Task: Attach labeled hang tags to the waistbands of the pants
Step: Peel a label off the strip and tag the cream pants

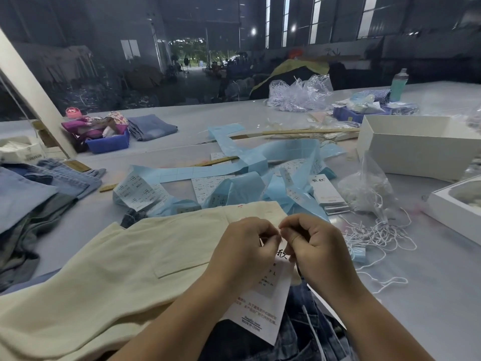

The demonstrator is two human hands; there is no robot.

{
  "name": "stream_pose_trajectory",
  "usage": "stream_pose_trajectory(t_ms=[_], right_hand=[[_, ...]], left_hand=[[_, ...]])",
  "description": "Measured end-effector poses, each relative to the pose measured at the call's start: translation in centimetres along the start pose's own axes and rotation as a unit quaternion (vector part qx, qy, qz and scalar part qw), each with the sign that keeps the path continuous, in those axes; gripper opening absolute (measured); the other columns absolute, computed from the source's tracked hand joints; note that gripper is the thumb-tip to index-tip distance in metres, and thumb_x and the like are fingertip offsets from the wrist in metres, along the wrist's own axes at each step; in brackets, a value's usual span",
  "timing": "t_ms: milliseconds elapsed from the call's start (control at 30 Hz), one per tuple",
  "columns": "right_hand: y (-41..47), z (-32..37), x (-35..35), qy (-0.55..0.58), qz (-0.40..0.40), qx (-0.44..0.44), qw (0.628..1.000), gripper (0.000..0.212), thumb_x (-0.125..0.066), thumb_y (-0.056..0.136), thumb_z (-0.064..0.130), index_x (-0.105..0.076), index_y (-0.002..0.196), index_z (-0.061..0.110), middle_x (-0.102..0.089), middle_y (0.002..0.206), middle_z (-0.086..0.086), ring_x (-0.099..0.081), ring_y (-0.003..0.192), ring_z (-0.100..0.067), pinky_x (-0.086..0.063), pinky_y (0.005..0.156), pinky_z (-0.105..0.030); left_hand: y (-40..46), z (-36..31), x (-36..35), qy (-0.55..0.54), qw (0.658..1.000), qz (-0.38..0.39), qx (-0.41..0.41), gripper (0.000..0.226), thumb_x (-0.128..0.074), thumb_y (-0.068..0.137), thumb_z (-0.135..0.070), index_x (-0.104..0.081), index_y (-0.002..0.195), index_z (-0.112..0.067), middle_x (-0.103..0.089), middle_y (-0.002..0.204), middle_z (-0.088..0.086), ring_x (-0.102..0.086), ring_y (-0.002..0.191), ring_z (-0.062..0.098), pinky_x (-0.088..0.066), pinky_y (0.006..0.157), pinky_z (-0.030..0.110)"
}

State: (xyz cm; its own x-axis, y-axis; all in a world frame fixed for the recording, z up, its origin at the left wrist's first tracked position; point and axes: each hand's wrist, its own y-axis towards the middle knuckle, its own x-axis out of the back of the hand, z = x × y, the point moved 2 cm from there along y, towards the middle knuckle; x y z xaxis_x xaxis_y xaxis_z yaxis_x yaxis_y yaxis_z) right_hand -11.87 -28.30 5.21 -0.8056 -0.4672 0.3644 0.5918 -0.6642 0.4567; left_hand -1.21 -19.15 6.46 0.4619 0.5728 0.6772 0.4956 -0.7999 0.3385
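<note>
Fingers point(270, 237) of left hand point(242, 246) and right hand point(315, 246) pinch together at hang tag point(260, 306) top over cream pants point(109, 272) on worktop point(429, 295) (string hidden): fastening step, likely; next, secure loop at waistband.

The big pale worktop point(182, 118) holds a pair of cream pants point(109, 269) at the near edge. Just behind the cream pants lie long blue paper strips point(250, 162) with white labels, and a wooden ruler point(218, 160) peeks out from under them. To the left of the cream pants sits a pile of blue jeans point(39, 186), to the right a tangle of white strings point(377, 235) and a white box point(416, 147), and far behind on the left a blue tray point(108, 144).
</note>
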Motion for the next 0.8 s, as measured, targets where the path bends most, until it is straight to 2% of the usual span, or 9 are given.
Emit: stream_pose_trajectory(t_ms=[133,267,367,500,667,800], right_hand=[[0.1,0.0,0.0,-0.024,0.028,0.020,0.999,0.021,-0.066,0.087,-0.002,-0.070,0.077,0.017,-0.061,0.061,0.011,-0.058,0.055,-0.008,-0.045,0.052,-0.016],[0.3,0.5,0.4,-0.069,0.058,0.063,0.994,0.021,-0.065,0.087,-0.004,-0.070,0.080,0.015,-0.057,0.061,0.018,-0.058,0.060,-0.002,-0.039,0.055,-0.007],[0.4,0.5,0.7,-0.071,0.059,0.064,0.994,0.021,-0.065,0.087,-0.003,-0.069,0.079,0.015,-0.056,0.058,0.018,-0.056,0.057,-0.003,-0.038,0.053,-0.007],[0.4,0.5,0.6,-0.055,0.052,0.043,0.996,0.017,-0.067,0.088,0.003,-0.069,0.080,0.018,-0.060,0.062,0.024,-0.057,0.057,-0.002,-0.038,0.052,-0.008],[-0.1,0.1,0.2,0.012,0.037,-0.002,0.999,0.016,-0.068,0.088,0.006,-0.071,0.081,0.020,-0.061,0.059,0.018,-0.055,0.054,-0.002,-0.042,0.049,-0.011],[-0.2,-0.5,0.2,0.086,0.007,-0.055,0.995,0.017,-0.072,0.085,0.006,-0.074,0.079,0.022,-0.065,0.057,-0.001,-0.054,0.046,-0.008,-0.048,0.049,-0.020]], left_hand=[[-0.1,0.1,0.1,0.001,1.000,0.006,0.001,0.013,-0.063,0.087,-0.020,-0.075,0.084,-0.022,-0.060,0.069,-0.014,-0.051,0.067,-0.003,-0.036,0.059,0.009],[-0.2,0.2,0.0,-0.011,1.000,0.013,0.005,0.013,-0.063,0.088,-0.020,-0.074,0.082,-0.023,-0.061,0.070,-0.015,-0.052,0.069,-0.004,-0.038,0.060,0.008],[-0.2,0.4,0.0,-0.050,0.998,0.026,0.016,0.012,-0.063,0.091,-0.023,-0.074,0.085,-0.025,-0.062,0.070,-0.016,-0.054,0.068,-0.004,-0.038,0.061,0.009],[-0.1,0.9,0.0,-0.116,0.991,0.028,0.056,0.012,-0.063,0.094,-0.028,-0.072,0.087,-0.025,-0.067,0.075,-0.010,-0.058,0.068,0.000,-0.042,0.059,0.011],[-0.3,1.0,0.1,-0.134,0.989,0.022,0.056,0.011,-0.065,0.093,-0.026,-0.072,0.084,-0.025,-0.067,0.071,-0.009,-0.057,0.066,0.001,-0.043,0.058,0.012],[-0.6,1.1,0.2,-0.156,0.986,0.007,0.052,0.010,-0.066,0.091,-0.022,-0.074,0.087,-0.027,-0.066,0.068,-0.018,-0.058,0.064,-0.001,-0.044,0.059,0.011]])
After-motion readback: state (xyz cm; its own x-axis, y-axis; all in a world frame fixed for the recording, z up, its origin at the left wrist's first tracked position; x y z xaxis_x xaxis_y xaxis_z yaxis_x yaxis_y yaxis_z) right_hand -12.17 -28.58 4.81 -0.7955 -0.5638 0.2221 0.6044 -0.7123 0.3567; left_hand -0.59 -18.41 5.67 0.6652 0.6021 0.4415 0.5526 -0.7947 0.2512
